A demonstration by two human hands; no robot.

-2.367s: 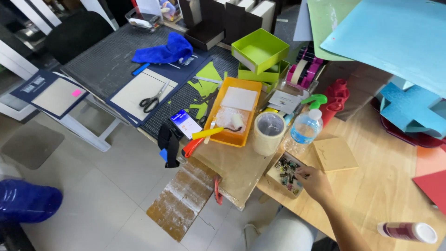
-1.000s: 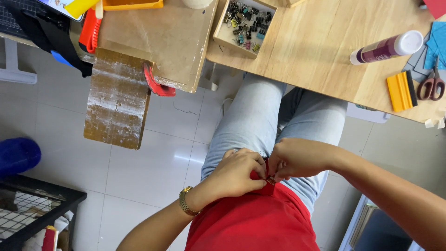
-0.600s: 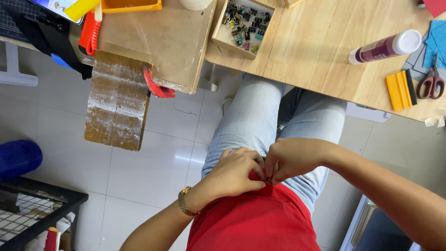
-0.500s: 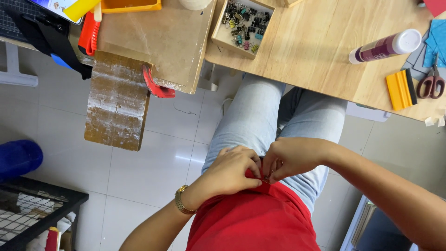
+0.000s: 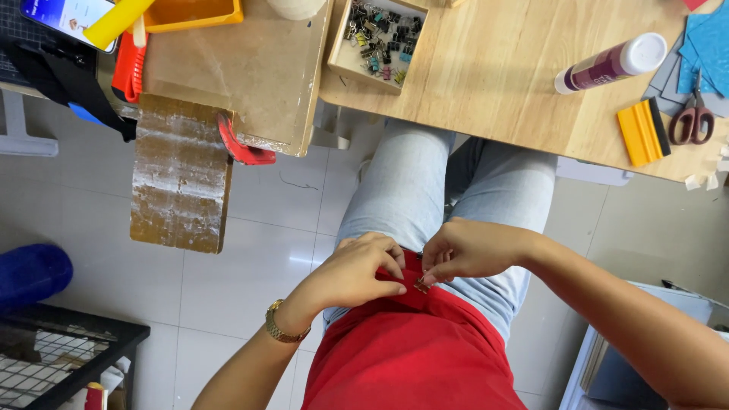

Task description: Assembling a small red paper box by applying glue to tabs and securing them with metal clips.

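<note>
So I'm sitting here looking down at my lap, both hands meeting right at the hem of my red shirt (image 5: pixel 414 357). My left hand (image 5: pixel 357 272) is curled with thumb and fingers pinching the red fabric, and my right hand (image 5: pixel 471 249) is pinched shut on a small binder clip (image 5: pixel 420 285) that sits right on the shirt edge, between the two hands. Legs in light jeans (image 5: pixel 425 190) run out under the wooden surface (image 5: pixel 493 83).

Up on the surface, far side: a little wooden box of binder clips (image 5: pixel 377 38), a glue stick (image 5: pixel 607 64) lying on its side to the right, then a yellow scraper (image 5: pixel 642 133) and scissors (image 5: pixel 695 118) just beside it. Far left there's an orange tray (image 5: pixel 190 14) and a red clamp (image 5: pixel 241 144) hanging off the board's edge, next to a cardboard piece (image 5: pixel 181 173).
</note>
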